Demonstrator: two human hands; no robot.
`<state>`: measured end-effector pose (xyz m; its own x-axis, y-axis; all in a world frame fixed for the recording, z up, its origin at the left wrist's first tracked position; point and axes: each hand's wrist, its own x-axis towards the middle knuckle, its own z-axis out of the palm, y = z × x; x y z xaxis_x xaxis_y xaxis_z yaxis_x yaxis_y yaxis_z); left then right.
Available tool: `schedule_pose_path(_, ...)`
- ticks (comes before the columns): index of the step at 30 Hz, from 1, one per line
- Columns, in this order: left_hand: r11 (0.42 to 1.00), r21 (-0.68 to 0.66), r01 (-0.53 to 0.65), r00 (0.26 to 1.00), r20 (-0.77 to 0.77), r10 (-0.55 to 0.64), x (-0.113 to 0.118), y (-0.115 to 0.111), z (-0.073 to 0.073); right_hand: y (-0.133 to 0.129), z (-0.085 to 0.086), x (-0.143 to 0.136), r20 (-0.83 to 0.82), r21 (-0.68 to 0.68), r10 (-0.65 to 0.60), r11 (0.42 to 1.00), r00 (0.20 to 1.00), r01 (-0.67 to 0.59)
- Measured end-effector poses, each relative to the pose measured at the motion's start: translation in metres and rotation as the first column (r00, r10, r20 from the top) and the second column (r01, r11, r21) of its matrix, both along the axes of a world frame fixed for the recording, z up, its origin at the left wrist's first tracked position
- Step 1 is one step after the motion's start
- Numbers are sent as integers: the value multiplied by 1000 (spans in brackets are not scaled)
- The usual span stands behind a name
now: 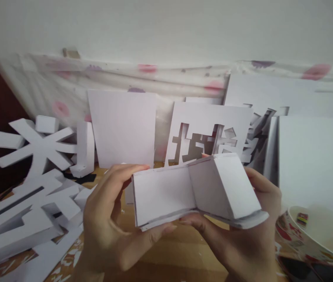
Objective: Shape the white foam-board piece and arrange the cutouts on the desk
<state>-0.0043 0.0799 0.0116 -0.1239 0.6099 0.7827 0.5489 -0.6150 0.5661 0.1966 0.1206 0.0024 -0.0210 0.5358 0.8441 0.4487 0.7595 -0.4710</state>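
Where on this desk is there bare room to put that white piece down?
Bare wood shows under and between the left hand and right hand holding the white foam piece. Foam letters crowd the left, the bowl the right, cut sheets behind.

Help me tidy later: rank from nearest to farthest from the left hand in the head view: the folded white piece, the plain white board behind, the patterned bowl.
1. Folded white piece: gripped by the left hand at its left end.
2. Plain white board: propped upright behind, slightly left.
3. Patterned bowl: far right, past the right hand.
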Motion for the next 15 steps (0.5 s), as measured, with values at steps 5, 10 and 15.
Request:
schedule_pose_path(5, 998, -20, 64, 996, 56, -63, 6, 2, -2, 0, 0, -1, 26, 108, -82, 991, 996, 79)
schedule_pose_path(10, 1000, 18, 13, 998, 55, -14, 3, 3, -3, 0, 2, -17, -161, 42, 43, 998, 986, -37)
schedule_pose_path(15, 995, 48, -84, 995, -54, 87, -7, -1, 0, 1, 1, -29, -211, 87, 122, 991, 970, -106)
